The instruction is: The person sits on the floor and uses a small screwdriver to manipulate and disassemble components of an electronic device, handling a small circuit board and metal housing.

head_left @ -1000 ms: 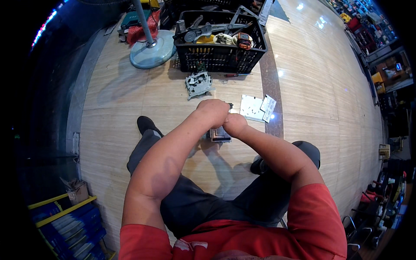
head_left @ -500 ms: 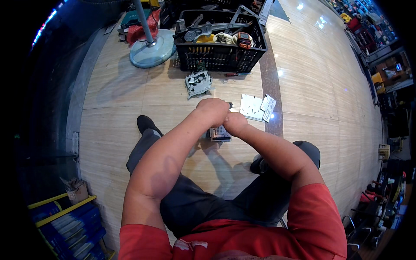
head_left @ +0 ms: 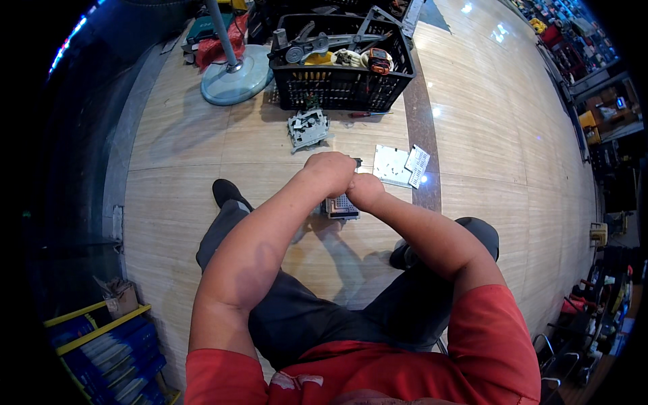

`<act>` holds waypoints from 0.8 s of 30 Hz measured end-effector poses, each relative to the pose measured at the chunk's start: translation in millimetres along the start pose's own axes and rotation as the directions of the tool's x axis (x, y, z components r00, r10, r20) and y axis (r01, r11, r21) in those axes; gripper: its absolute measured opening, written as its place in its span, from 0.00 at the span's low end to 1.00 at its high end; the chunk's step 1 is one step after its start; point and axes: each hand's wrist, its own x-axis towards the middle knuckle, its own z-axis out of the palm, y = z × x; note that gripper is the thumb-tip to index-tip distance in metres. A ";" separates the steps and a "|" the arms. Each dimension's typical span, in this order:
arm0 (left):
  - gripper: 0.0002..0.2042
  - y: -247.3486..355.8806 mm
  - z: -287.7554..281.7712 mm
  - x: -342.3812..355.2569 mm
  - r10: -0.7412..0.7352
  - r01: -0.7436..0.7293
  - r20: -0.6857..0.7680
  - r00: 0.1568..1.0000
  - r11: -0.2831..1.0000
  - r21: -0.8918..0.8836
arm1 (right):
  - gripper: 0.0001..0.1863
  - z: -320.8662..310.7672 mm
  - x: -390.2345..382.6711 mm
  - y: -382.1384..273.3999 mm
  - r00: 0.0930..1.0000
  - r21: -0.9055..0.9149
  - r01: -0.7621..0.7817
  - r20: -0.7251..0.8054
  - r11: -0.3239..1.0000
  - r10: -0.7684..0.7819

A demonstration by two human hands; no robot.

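Observation:
In front of me, low between my knees, is a small metal box-shaped device with a perforated silver face and a dark strip (head_left: pixel 343 208). My left hand (head_left: pixel 329 172) is curled over its far part, back of the hand upward. Against it presses my right hand (head_left: pixel 366 192), also curled, at the device's right side. Both hands look closed, but their fingers are hidden from me, and so is whatever they grip. A small dark piece (head_left: pixel 358 162) sticks out just beyond the left hand.
Farther off lie a stripped metal frame (head_left: pixel 308 130), a pale metal plate (head_left: pixel 391 166), a smaller slotted plate (head_left: pixel 417 165) and a screwdriver (head_left: pixel 368 115). Behind them stand a black crate (head_left: pixel 337 92) of tools and a round stand base (head_left: pixel 236 77). Blue boxes (head_left: pixel 118 358) sit at left.
My hands stay together over the device, with almost no visible movement. The whole view has shifted very slightly.

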 end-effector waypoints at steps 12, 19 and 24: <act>0.17 1.6 -1.3 0.2 0.018 -0.018 0.010 1.000 1.000 -0.016 | 0.12 7.2 1.4 6.5 0.999 -0.048 0.019 0.028 0.999 -0.018; 0.16 0.2 -0.4 -1.5 0.014 -0.015 -0.005 1.000 1.000 -0.022 | 0.12 3.4 0.3 2.7 0.999 -0.044 0.015 0.029 0.999 -0.014; 0.15 1.4 -0.7 -1.5 0.016 -0.016 -0.011 1.000 1.000 -0.010 | 0.13 2.5 -0.1 2.6 1.000 -0.011 -0.007 0.030 1.000 0.007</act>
